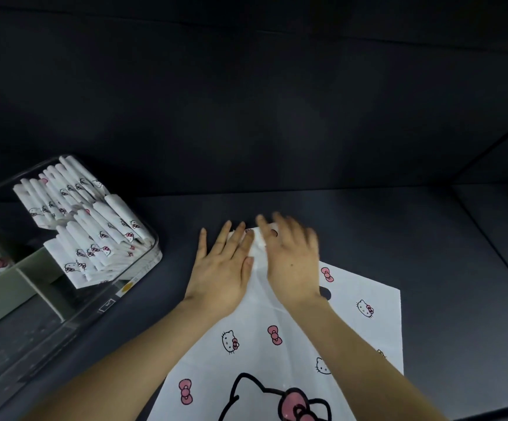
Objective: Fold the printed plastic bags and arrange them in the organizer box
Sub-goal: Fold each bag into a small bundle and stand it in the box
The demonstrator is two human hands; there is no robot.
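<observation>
Dark grey tabletop, matte, backed by an equally dark wall; we list what it carries.

Item one: printed plastic bag, white film with cat faces and pink bows, spread flat before us, its near end running out of view at the bottom. It narrows toward the far end, where both our hands sit. An oval handle cut-out shows just beside the right wrist.

Left hand: grip flat, fingers straight and spread, pressing the bag's left edge, holding nothing. Right hand: blurred, fingers apparently extended, palm down on the film, grip likewise around nothing.

Handling, as we judge it: very light, limp and slippery against itself. It is likely to trap air and spring back from a crease unless pressed. We would pinch it at a corner or along a fold edge while the other palm pins the rest.

Item two: clear organizer box, well to the left, apart from the bag. Folded bags stand in leaning rows on its right side, and a grey-green divider marks off the rest. We cannot tell how much room remains. The box wall and the leaning rows are what a new bundle must clear.
</observation>
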